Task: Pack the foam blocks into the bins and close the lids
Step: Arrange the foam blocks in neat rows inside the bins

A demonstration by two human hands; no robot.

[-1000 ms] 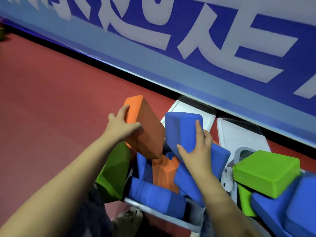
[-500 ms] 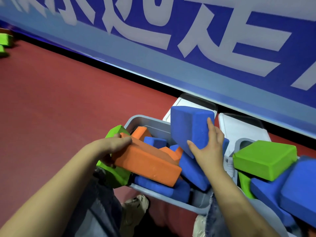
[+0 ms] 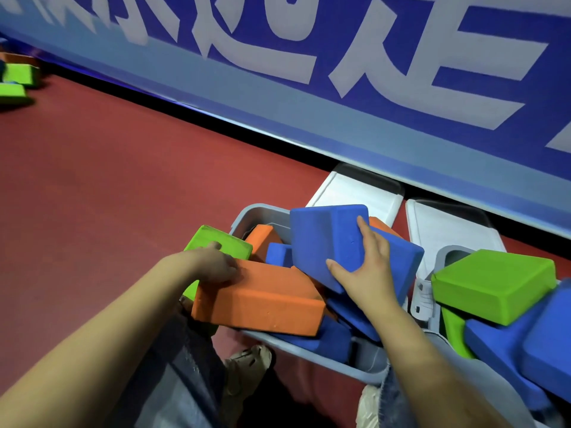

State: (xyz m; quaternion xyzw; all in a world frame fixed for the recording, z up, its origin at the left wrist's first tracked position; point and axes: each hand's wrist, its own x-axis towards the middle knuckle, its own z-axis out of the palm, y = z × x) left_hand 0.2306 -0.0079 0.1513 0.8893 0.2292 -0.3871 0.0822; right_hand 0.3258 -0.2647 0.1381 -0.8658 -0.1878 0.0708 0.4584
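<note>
Open lids (image 3: pixel 355 193) behind overfilled bin (image 3: pixel 309 350)

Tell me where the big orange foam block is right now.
In the head view, the big orange block lies low and left of centre across the near rim of the grey bin, under the left hand, beside a green block.

Both bare forearms reach forward and down, converging ahead of the body. The left hand (image 3: pixel 216 264) lies knuckles up with its fingers curled downward. The right hand (image 3: pixel 364 267) is spread wide, fingers straight, thumb splayed leftward.
</note>
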